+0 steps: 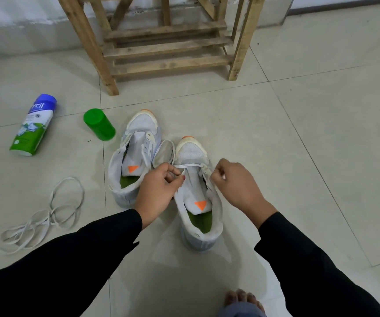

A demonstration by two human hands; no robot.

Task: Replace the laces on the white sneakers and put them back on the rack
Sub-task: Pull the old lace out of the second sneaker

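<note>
Fingers [170,174] curled, left hand [159,188] and right hand [237,181] pinch lace [190,165].

Two hands, my left hand [159,188] and right hand [234,181]. Two white sneakers: the near sneaker [191,152] under my fingers [172,173], the far sneaker [134,152] left of them. One lace [190,165] pinched in both hands, one loose tangle [49,212], one bottle [33,126], one green cap [98,124] farther left, one rack [161,62] beyond.

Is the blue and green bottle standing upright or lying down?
Lying down. The bottle rests lengthwise on the floor, its label facing up.
</note>
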